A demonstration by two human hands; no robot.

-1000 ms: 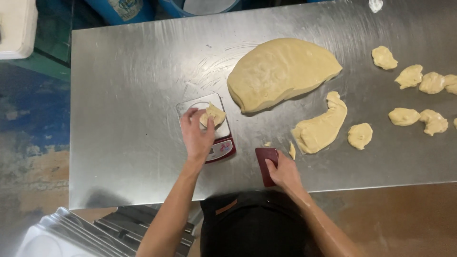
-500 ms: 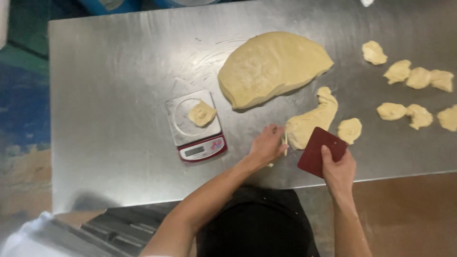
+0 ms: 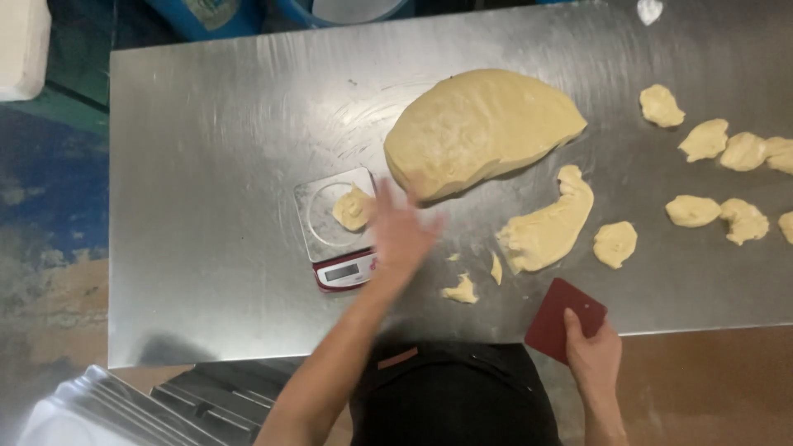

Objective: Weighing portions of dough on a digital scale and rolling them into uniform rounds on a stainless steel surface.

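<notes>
A steel table [image 3: 206,206] fills most of the frame. Just above centre lies a big dough mass [image 3: 479,132], with a long cut strip [image 3: 549,227] below and to its right, and small portions [image 3: 706,140] along the right edge. Left of centre, a small scale [image 3: 334,227] carries a dough piece [image 3: 353,208]. The left hand [image 3: 401,231], blurred, fingers spread, hovers beside it. Lower right, the right hand [image 3: 593,355] pinches a dark red scraper [image 3: 564,320].

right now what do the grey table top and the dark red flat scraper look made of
Grey table top: likely stainless steel, brushed, with swirl scratches and dull glare. Dark red flat scraper in the right hand: probably plastic, thin, matte, with rounded corners; can't be sure.
</notes>
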